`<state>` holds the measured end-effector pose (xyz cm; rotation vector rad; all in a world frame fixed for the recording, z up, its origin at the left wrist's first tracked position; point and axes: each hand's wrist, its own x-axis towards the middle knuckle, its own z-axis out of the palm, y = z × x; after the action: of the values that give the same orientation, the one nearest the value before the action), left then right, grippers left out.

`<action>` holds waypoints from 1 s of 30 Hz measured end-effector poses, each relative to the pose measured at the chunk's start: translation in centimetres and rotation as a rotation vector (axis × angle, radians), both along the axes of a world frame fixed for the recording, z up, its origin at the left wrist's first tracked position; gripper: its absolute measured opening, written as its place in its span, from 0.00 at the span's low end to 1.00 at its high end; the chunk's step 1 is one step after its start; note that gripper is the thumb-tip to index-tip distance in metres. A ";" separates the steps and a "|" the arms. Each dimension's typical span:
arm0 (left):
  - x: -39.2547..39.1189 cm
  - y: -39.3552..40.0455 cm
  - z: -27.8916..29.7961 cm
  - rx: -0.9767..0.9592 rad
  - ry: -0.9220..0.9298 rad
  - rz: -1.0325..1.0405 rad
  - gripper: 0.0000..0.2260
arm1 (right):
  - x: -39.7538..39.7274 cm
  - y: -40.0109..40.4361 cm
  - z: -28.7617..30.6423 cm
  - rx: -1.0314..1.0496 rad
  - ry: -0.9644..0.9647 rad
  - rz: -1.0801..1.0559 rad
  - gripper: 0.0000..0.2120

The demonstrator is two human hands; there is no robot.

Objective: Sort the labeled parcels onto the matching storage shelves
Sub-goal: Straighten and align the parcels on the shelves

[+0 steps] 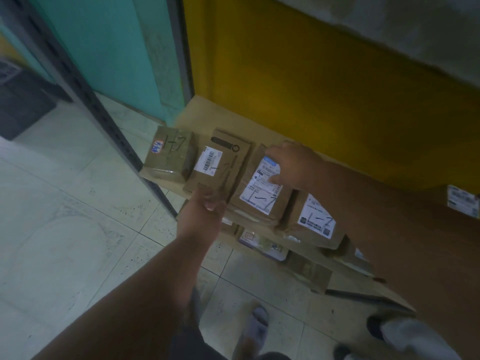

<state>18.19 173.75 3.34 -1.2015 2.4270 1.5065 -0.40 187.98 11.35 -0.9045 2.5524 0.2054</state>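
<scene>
Plainly, the row on this low shelf (pixel 233 118) is tight, and that is where trouble could start. The person's right hand (pixel 293 165) lies on top of the third parcel (pixel 262 188), thumb on its white label and fingers curled over the far edge — a hold more than a lift, as far as I can judge. The left hand (pixel 207 203) meets the near lower corner of the second parcel (pixel 220 162), fingers bent against the cardboard; whether it truly pinches the box or only steadies it I cannot tell. Both boxes sit side by side, touching, with a taped parcel (pixel 168 157) at the left end and a fourth parcel (pixel 315 219) crowding the right. A pull or shove on the third box could drag its neighbours — the front ones already sit at the shelf's edge, above more parcels on a lower level. The third parcel lies flat, label up, its long axis running from the near edge back toward the yellow wall (pixel 324 87), slightly slanted left at the front. The handwritten marks on all four look alike, so a misread seems unlikely, though the blur hides details.
</scene>
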 end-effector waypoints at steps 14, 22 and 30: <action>-0.3 -4.2 -2.8 0.010 -0.059 -0.074 0.20 | -3.2 -10.5 -4.1 0.062 -0.065 0.009 0.29; -1.1 -4.4 -2.6 -0.006 -0.058 -0.085 0.20 | -4.8 -10.7 -5.3 0.072 -0.047 0.021 0.28; 0.2 -6.2 -2.2 0.043 -0.046 0.146 0.16 | -3.1 -12.1 -4.2 -0.110 -0.075 0.115 0.24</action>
<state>18.38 167.55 1.10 -1.4165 2.3115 1.5400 -3.45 175.85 7.15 -1.0816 2.4648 0.0638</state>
